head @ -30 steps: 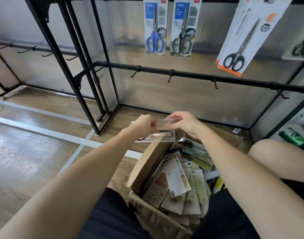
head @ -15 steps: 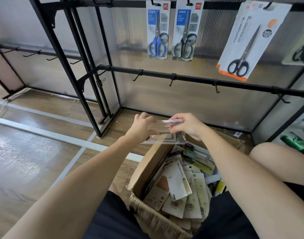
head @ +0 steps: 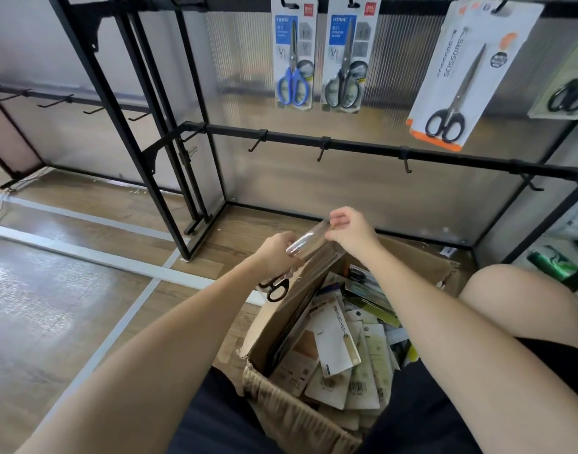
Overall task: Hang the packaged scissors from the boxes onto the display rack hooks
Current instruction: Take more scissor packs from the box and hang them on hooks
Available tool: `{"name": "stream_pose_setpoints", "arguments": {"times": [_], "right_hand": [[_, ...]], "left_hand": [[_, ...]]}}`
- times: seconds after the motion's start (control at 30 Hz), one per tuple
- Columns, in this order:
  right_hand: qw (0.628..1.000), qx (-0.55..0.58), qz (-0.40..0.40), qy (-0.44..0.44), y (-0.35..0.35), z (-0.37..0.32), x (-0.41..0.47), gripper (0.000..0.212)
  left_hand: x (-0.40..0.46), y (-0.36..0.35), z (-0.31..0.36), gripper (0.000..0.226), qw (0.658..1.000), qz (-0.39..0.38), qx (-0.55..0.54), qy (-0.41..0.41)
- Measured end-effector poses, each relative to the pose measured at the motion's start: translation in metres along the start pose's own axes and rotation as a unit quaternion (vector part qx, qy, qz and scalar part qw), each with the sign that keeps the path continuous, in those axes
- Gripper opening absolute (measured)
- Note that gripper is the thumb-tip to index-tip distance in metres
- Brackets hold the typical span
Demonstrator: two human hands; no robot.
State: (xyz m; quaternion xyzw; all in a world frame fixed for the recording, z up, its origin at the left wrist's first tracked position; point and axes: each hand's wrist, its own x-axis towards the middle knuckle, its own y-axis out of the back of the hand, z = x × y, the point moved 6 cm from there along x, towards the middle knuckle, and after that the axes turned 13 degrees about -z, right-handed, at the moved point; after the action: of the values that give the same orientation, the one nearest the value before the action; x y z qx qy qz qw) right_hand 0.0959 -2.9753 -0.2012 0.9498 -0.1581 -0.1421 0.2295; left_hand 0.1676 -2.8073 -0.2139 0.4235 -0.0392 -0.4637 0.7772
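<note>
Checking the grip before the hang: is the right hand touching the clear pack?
Touching. The head view shows the right hand pinching the top edge of the clear pack, with the left hand gripping its lower end.

From my feed I can read "HOME" on the blue panel of the blue-handled scissors card point(head: 293, 57) hanging on the top rail, with a large "V" lower on the card and a red brand tab at its top corner, too small to read. The grey-handled scissors card point(head: 346, 55) beside it carries the same "HOME", "V" and red tab. The tilted white card point(head: 471, 70) reads "SCISSORS". Barcodes show on cards in the box point(head: 363, 385), digits illegible.
</note>
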Motion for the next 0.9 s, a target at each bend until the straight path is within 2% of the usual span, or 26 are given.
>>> {"name": "stream_pose_setpoints", "arguments": {"times": [0.13, 0.23, 0.4, 0.53, 0.67, 0.8, 0.83, 0.9], "right_hand": [[1.0, 0.011, 0.02, -0.001, -0.001, -0.001, 0.003, 0.053], [0.999, -0.022, 0.035, -0.017, 0.0, 0.007, -0.005, 0.044], [0.995, -0.052, -0.068, -0.053, -0.013, 0.046, -0.02, 0.024], [0.983, -0.065, -0.125, -0.12, -0.027, 0.084, -0.03, 0.017], [0.947, -0.156, -0.204, -0.19, -0.052, 0.114, -0.038, 0.033], [0.87, -0.267, -0.319, -0.265, -0.073, 0.12, -0.048, 0.066], [0.861, -0.268, -0.331, -0.278, -0.077, 0.12, -0.049, 0.07], [0.868, -0.255, -0.312, -0.289, -0.086, 0.124, -0.047, 0.075]], "left_hand": [[0.005, -0.009, 0.0, 0.007, 0.999, 0.012, -0.027, 0.036], [0.009, -0.014, -0.003, 0.002, 0.994, 0.039, -0.072, 0.071], [0.018, -0.032, -0.005, 0.008, 0.977, 0.067, -0.178, 0.099], [0.021, -0.049, -0.005, 0.013, 0.98, 0.052, -0.155, 0.112], [0.02, -0.058, -0.01, 0.02, 0.984, 0.04, -0.111, 0.134], [0.014, -0.062, -0.008, 0.019, 0.986, 0.043, -0.053, 0.149], [0.012, -0.063, -0.007, 0.016, 0.987, 0.044, -0.037, 0.148], [0.009, -0.064, -0.006, 0.013, 0.988, 0.041, -0.007, 0.146]]}}
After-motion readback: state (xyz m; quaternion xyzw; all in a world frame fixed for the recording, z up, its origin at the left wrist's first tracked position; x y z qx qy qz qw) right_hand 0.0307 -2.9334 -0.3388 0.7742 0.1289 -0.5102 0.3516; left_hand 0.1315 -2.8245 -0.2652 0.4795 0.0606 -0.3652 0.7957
